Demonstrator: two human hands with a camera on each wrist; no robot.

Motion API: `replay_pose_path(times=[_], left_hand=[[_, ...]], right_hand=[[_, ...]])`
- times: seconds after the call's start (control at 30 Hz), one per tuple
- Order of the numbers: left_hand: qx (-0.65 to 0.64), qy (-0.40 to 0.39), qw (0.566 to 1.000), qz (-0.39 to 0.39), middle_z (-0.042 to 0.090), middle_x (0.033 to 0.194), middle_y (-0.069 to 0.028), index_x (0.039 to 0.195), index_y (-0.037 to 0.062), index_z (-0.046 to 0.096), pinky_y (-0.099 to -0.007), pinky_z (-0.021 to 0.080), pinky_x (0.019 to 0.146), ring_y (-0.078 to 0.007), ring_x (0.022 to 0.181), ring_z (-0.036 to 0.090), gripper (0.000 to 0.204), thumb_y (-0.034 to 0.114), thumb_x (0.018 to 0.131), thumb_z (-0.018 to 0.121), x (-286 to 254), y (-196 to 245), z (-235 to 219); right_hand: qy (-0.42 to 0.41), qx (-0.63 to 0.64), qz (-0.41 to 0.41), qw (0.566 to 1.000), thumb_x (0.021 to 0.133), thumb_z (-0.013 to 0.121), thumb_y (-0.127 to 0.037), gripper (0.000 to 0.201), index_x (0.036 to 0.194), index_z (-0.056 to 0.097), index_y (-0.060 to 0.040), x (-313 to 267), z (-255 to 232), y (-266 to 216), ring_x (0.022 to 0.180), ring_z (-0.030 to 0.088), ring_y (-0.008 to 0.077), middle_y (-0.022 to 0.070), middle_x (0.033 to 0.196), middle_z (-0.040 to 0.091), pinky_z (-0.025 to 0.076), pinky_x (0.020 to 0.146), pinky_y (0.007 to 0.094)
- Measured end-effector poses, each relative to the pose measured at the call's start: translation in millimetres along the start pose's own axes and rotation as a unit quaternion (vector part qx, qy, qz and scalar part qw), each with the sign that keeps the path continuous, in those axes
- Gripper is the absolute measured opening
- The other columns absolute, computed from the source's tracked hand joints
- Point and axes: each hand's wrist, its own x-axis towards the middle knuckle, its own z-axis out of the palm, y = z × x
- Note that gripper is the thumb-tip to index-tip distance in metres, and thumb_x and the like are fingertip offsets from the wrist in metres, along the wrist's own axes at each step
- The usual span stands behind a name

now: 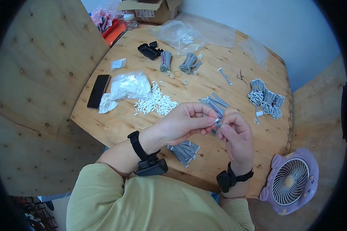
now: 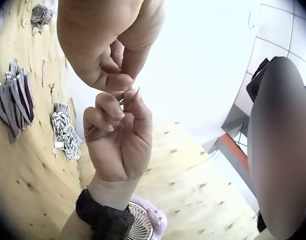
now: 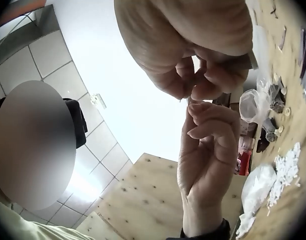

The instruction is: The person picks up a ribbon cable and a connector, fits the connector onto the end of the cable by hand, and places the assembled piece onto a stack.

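Observation:
My left hand point(image 1: 187, 122) and right hand point(image 1: 238, 134) meet fingertip to fingertip above the table, in the middle of the head view. Between the left thumb and forefinger is a tiny white connector housing point(image 1: 217, 120). Curled right fingers hold a grey ribbon cable point(image 3: 245, 61), whose end sticks out past the hand in the right wrist view. The fingers mostly hide where cable and connector meet. Loose grey ribbon cables point(image 1: 219, 101) lie just behind the hands, and another bunch of cables point(image 1: 184, 151) lies below the left hand.
White connector housings point(image 1: 158, 102) are heaped beside a plastic bag point(image 1: 131, 85) and a phone point(image 1: 98, 91). Tied cable bundles point(image 1: 265, 98) lie at right, with more bundles point(image 1: 165, 61) further back. A purple fan point(image 1: 291, 181) stands at the right edge, a cardboard box point(image 1: 150, 10) at the back.

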Motion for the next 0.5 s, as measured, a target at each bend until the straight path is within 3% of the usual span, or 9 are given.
replay_pose_path(times=[0.5], left_hand=[[0.033, -0.009, 0.999, 0.031, 0.060, 0.077, -0.0063, 0.089, 0.0005, 0.057, -0.0190, 0.046, 0.057, -0.0088, 0.064, 0.056, 0.011, 0.003, 0.079, 0.057, -0.6, -0.6, 5.1]], right_hand=[[0.027, -0.057, -0.003, 0.998, 0.078, 0.052, 0.001, 0.004, 0.078, 0.049, -0.0005, -1.0, 2.6, 0.0, 0.066, 0.044, 0.0058, 0.0021, 0.086, 0.037, 0.037, 0.059, 0.0189]])
